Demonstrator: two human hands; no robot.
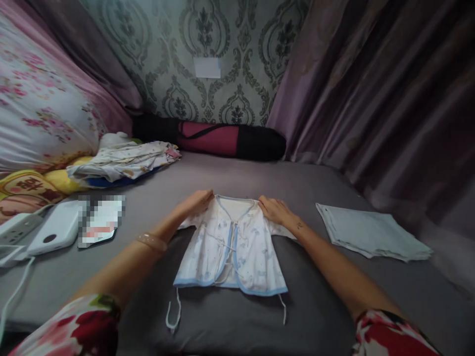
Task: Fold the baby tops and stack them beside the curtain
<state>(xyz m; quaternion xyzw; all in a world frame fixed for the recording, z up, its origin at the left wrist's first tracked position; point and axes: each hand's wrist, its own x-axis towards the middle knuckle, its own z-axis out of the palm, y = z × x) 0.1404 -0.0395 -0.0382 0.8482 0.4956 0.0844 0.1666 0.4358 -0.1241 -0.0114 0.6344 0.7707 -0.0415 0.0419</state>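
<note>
on bed (319, 316): baby shirt (232, 252) flat; left hand (196, 201), right hand (275, 210) on shoulders, grip unclear

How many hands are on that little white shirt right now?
2. The left hand rests on one shoulder of the baby shirt, the right hand on the other, both beside the collar. No other hands show.
</note>
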